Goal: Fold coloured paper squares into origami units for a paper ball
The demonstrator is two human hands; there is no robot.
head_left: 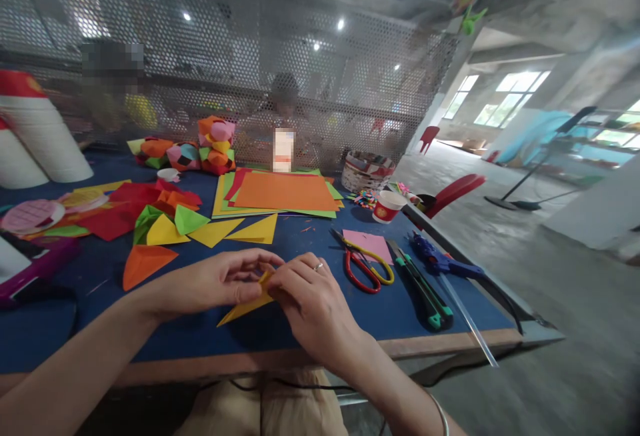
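Between my two hands is a folded piece of yellow paper [249, 307], its pointed corner aimed at the lower left above the blue tabletop [200, 343]. My left hand [220, 279] pinches its upper edge with thumb and fingers. My right hand [313, 299], with a ring on one finger, grips the other end, which its fingers partly hide. Left of my hands lies an orange folded paper [147, 265]. Just beyond are yellow folded pieces [260, 229] and green folded pieces [191, 219].
A stack of coloured paper [285, 192] lies behind my hands. To the right are scissors [363, 269], a utility knife [425, 289] and a blue glue gun [443, 259]. A paper cup [389, 207] and basket [367, 171] stand farther back; stacked cups [60, 136] are left.
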